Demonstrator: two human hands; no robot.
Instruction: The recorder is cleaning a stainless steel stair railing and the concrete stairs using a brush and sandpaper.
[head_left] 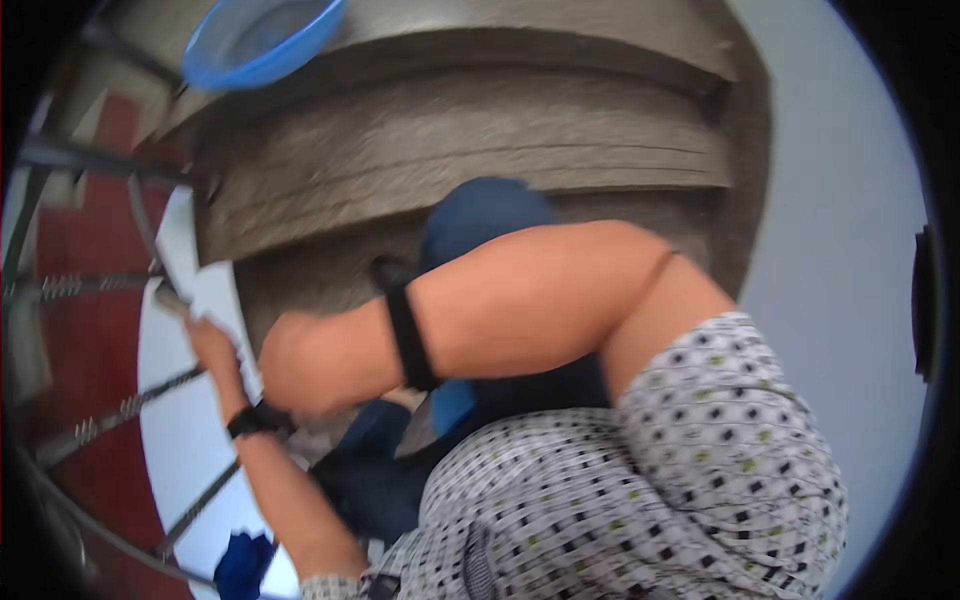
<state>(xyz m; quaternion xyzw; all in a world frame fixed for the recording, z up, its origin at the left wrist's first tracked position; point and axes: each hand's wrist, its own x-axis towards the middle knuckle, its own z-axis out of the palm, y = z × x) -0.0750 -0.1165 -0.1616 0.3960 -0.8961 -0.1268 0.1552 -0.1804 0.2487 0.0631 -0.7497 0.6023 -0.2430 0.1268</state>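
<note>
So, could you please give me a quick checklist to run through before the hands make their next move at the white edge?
1. Left hand at the white panel edge: ok, it touches it.
2. Right hand close beside the left: ok, though blurred.
3. What the fingers grip: cannot tell, motion blur hides them.
4. Metal bars clear of both hands: ok, they lie to the left.
5. Blue basin out of the way: ok, it sits on the grey steps above.
6. Wristbands in place: ok, dark bands on both wrists.

Grey concrete steps (450, 140), red floor (90, 240)
</note>
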